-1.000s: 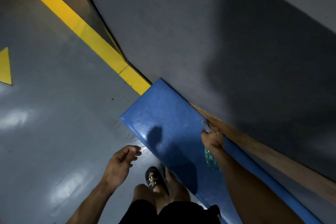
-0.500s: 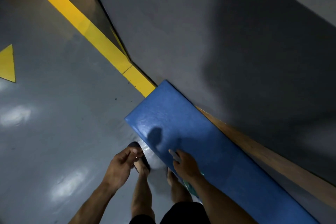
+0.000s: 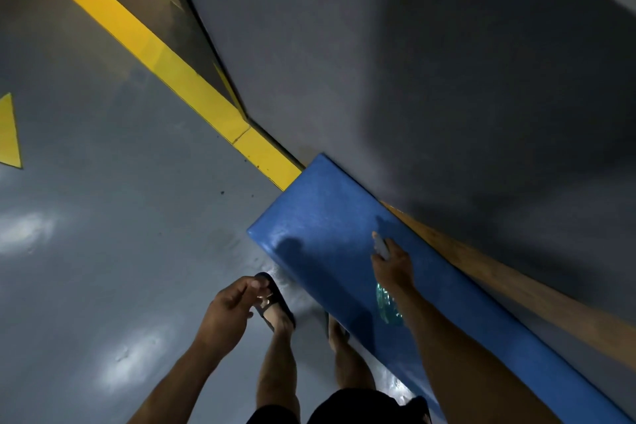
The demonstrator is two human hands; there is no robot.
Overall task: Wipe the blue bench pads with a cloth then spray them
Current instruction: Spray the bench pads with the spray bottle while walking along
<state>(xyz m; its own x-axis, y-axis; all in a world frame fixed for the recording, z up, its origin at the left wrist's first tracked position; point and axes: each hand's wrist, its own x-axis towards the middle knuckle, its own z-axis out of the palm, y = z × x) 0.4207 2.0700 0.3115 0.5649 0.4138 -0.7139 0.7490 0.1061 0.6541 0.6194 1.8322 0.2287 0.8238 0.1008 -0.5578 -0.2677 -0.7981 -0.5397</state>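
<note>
Spray pass in progress over the end of the blue bench pad.

The left hand (image 3: pixel 230 313) hangs over the glossy grey floor, fingers loosely curled and holding nothing. To its right, the right hand (image 3: pixel 392 267) has moved from the near edge of the blue bench pad (image 3: pixel 320 217) back toward the wall side; its fingers grip a clear green-tinted spray bottle (image 3: pixel 387 305), pale nozzle forward. The pad under those fingers is smooth, faintly textured vinyl with rounded edges. Judgement: wiping is done and spraying is under way.
</note>
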